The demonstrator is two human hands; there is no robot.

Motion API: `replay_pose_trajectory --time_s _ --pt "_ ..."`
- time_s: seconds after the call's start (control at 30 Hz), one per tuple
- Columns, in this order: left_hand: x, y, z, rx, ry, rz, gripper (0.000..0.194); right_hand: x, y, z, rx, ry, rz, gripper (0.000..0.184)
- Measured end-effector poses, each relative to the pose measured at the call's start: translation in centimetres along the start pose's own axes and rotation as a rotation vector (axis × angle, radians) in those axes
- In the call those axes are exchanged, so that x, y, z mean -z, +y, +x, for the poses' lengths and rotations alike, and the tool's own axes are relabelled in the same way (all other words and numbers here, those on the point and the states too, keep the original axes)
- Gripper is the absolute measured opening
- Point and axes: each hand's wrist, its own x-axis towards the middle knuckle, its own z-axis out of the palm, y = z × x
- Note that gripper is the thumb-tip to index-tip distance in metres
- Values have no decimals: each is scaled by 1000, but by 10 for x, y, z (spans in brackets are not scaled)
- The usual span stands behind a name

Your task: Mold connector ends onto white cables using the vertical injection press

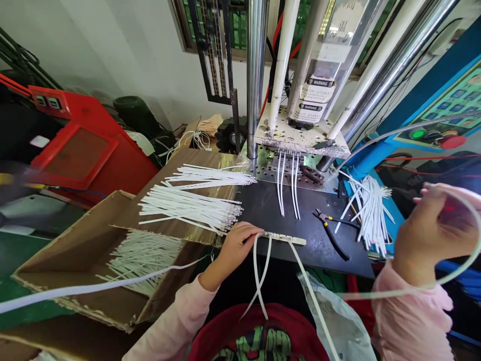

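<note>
My left hand (236, 244) rests at the front edge of the dark work plate (263, 210), fingers closed on the left end of a pale moulded strip (287, 239) from which several white cables (260, 281) hang down toward my lap. My right hand (432, 233) is raised at the right, fingers curled around a white cable (466, 263) that loops past my wrist. Several white cables (287, 188) lie under the moulding press head (300, 138).
Bundles of cut white cables (191, 205) lie on a cardboard box (86, 255) at left. More cables (370, 210) pile at right beside black pliers (330, 228). A red machine (86, 150) stands at left, a control panel (447, 118) at right. A plastic bag (338, 321) hangs below.
</note>
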Motion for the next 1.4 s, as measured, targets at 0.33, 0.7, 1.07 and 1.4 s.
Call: replay_pose_trajectory --time_s 0.33,0.7,1.07,1.4 --pt "4 11 10 -144 -204 235 18 -69 -11 -79 -250 -123 249 13" --pt "-6 10 14 -55 -288 228 20 -98 -46 -91 -127 -448 402 17" --pt "-11 -2 24 32 -282 116 19 -105 -49 -71 -55 -620 188 18" --pt "-6 4 7 22 -279 135 28 -88 -4 -42 -158 -584 531 25"
